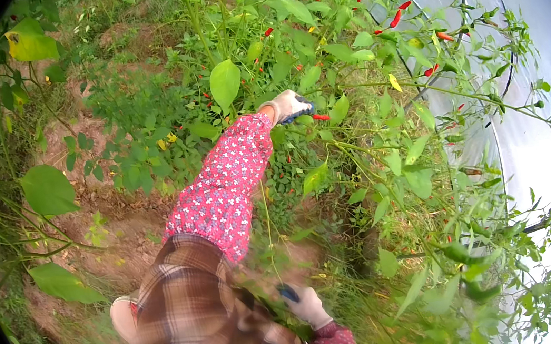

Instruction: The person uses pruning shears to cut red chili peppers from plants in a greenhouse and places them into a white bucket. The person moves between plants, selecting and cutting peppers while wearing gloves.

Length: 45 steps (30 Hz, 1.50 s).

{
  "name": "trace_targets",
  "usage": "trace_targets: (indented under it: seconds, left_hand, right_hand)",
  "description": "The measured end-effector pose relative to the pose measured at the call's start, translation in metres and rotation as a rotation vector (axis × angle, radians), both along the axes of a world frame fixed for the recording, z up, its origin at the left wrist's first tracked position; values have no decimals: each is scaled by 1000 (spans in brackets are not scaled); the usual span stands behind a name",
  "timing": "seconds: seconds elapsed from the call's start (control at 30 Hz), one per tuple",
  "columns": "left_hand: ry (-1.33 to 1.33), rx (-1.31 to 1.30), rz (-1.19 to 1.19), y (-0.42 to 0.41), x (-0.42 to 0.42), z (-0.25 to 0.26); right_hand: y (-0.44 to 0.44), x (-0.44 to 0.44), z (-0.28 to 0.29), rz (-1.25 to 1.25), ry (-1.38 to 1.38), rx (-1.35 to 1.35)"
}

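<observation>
My left hand (288, 106), in a white glove with a dark blue coated palm, reaches out among chili plants. Its fingers are curled, and a red chili pepper (321, 117) sticks out at their tips. A pink floral oversleeve (225, 184) covers that forearm, above a brown plaid garment (177, 294). Lower down, close to my body, is my right hand (306, 306) in the same kind of glove, partly blurred. A thin green stem (268, 225) runs down to its fingers; whether they grip it is unclear.
Chili plants (388, 157) with red and green peppers spread across the right side. Behind them curves a translucent plastic sheet (527, 139) with dark ribs. Bare soil (117, 240) and weeds lie at the left, where large leaves (48, 190) hang close by. A light-coloured shoe (124, 317) shows below.
</observation>
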<state>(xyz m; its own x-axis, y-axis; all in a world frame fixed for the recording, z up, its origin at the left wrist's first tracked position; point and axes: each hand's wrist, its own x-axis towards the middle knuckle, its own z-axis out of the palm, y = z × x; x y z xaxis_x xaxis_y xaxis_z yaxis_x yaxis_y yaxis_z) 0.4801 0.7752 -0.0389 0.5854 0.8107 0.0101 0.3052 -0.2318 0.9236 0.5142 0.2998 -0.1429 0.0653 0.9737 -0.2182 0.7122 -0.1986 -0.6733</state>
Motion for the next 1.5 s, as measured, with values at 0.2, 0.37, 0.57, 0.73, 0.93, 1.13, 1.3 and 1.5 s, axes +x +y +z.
trace_targets:
  seconds: [0.2,0.37,0.57,0.73,0.93,1.13,1.3,1.5]
  left_hand:
    - [385,689,-56,-39,1,36]
    - [340,897,14,-52,6,46]
    - [475,903,132,-38,16,21]
    - [548,799,267,-35,-1,25]
    - [499,795,467,-32,-20,26]
    - [732,578,403,-23,-30,23]
    - [439,269,451,-20,-32,15]
    - [-805,-558,240,-11,-52,-61]
  right_hand:
    - [-4,0,5,-17,-15,-55]
    - [1,-4,2,-16,-44,-155]
    - [0,-10,3,-33,-69,-102]
    - [4,-6,19,-45,-2,-93]
    - [1,16,15,50,55,124]
    - [-5,28,-5,-44,55,-47]
    - [3,35,4,35,-48,-5]
    - [31,48,48,45,153,-62]
